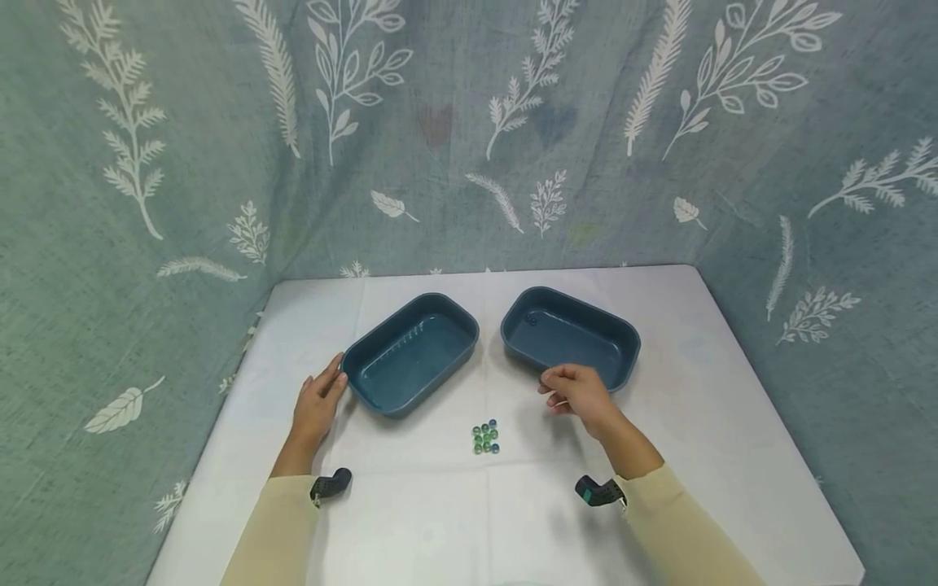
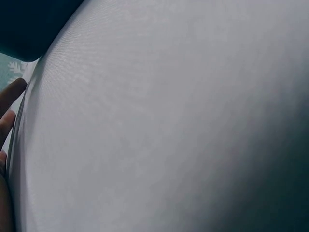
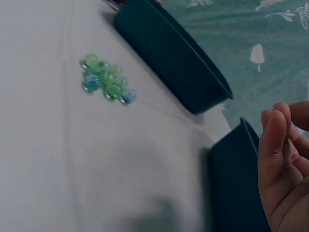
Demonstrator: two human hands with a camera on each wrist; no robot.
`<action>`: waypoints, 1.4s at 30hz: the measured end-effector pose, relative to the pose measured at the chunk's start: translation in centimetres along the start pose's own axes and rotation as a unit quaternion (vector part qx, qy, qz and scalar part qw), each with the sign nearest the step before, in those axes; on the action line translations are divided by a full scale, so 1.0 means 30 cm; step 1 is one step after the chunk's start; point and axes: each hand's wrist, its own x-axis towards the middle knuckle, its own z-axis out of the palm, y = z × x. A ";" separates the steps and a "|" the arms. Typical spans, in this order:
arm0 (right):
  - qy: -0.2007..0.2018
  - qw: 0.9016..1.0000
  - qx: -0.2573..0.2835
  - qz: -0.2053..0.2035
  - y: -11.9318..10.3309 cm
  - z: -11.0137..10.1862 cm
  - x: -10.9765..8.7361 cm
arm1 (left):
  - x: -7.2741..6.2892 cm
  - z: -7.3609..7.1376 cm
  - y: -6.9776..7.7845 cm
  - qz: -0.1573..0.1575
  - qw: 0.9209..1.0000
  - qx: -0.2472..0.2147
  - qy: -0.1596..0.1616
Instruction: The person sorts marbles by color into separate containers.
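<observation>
Marbles (image 1: 485, 438) are lying loose on the table (image 1: 410, 521), risking scattering if the right hand (image 1: 580, 395), pinching (cannot tell whether on anything), is brushing them, while the left hand (image 1: 317, 409), fingers relaxed, is touching the left bin (image 1: 418, 358).

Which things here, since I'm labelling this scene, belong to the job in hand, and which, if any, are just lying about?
Likely part of the job:
green and blue marbles
left tray
right tray
small round things inside the right tray

Likely just the setting:
white table
leaf-print cloth
dark device at each wrist
</observation>
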 end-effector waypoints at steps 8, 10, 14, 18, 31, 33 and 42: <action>0.002 1.000 0.009 -0.007 -0.037 -0.059 0.036 | 0.003 -0.003 0.004 0.003 1.000 -0.003 0.002; 0.001 1.000 0.009 -0.010 -0.047 -0.070 0.046 | 0.002 -0.003 0.001 0.000 1.000 -0.007 0.002; -0.001 1.000 0.000 -0.015 -0.068 -0.098 0.066 | 0.001 -0.004 -0.005 0.003 1.000 -0.006 0.002; 0.007 1.000 -0.013 -0.018 -0.083 -0.131 0.097 | 0.002 -0.005 -0.005 0.000 1.000 -0.007 0.000; 0.017 0.998 -0.054 -0.005 -0.095 -0.172 0.205 | -0.001 0.000 -0.002 -0.007 1.000 -0.012 0.000; 0.018 0.999 -0.048 0.000 -0.094 -0.175 0.222 | -0.001 0.002 -0.002 -0.011 1.000 -0.015 -0.002; 0.007 0.999 -0.003 0.034 -0.097 -0.195 0.301 | 0.003 0.002 -0.007 -0.016 1.000 -0.008 -0.001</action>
